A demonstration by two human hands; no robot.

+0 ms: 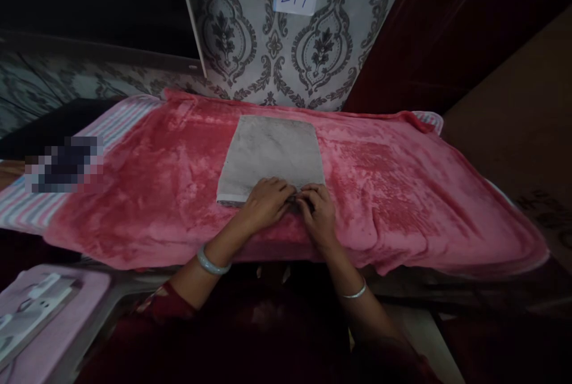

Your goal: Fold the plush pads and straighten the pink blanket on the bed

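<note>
A grey folded cloth (pixel 274 148), roughly square and lying flat, rests in the middle of a red-pink plush blanket (pixel 179 193). Its layered front edge faces me. My left hand (pixel 270 200) lies over that front edge, its fingers bent and closed on the cloth near the front right corner. Close beside it, my right hand (pixel 318 208) pinches the cloth at the same corner with thumb and fingers. The fingertips of both hands nearly meet, and they partly hide the edge between them.
A striped cloth (pixel 120 115) shows under the blanket at the left, with a blurred-out dark object (pixel 65 163) on it. A white power strip (pixel 33 312) lies on a pink surface (pixel 84 300) at lower left. Behind are a dark screen (pixel 98 2) and a patterned wall (pixel 272 68).
</note>
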